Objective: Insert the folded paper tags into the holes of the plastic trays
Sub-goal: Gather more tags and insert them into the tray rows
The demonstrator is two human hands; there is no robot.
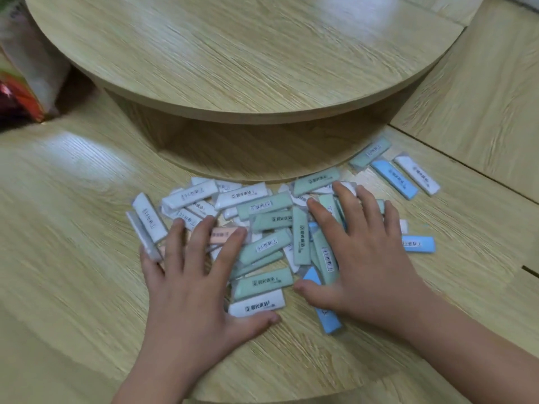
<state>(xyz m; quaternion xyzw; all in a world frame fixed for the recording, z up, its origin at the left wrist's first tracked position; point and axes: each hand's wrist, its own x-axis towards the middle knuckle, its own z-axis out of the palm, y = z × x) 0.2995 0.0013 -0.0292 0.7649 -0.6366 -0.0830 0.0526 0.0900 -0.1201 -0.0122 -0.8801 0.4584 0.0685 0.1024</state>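
Both hands are flat on a big heap of folded paper tags (271, 228) in the middle of the frame. The left hand (192, 275) has its fingers spread wide, palm down on the left side of the heap, not gripping anything — its thumb sits right below a white tag (256, 307) at the heap's lower edge. The right hand (361, 258) is just as open, palm down on the right half, fingers fanned toward the top of the frame and its thumb pointing left near a blue tag (328, 319) that pokes out under the wrist.

The tags are mostly mint green and white, with a few blue ones and one pinkish tag (223, 235) peeking between the left fingers. Printing and barcodes show on many, too blurry to read. A few strays lie apart at the right: a blue tag (418, 244) just beside the right hand, and a green (369, 153), blue (394, 178) and white one (417, 175) side by side further up.

It all lies on a light wood tabletop (73, 228). A round raised wooden tier (233, 53) fills the top of the frame, with something colourful and blurry (20, 83) at the upper left. I can't make out any plastic trays.
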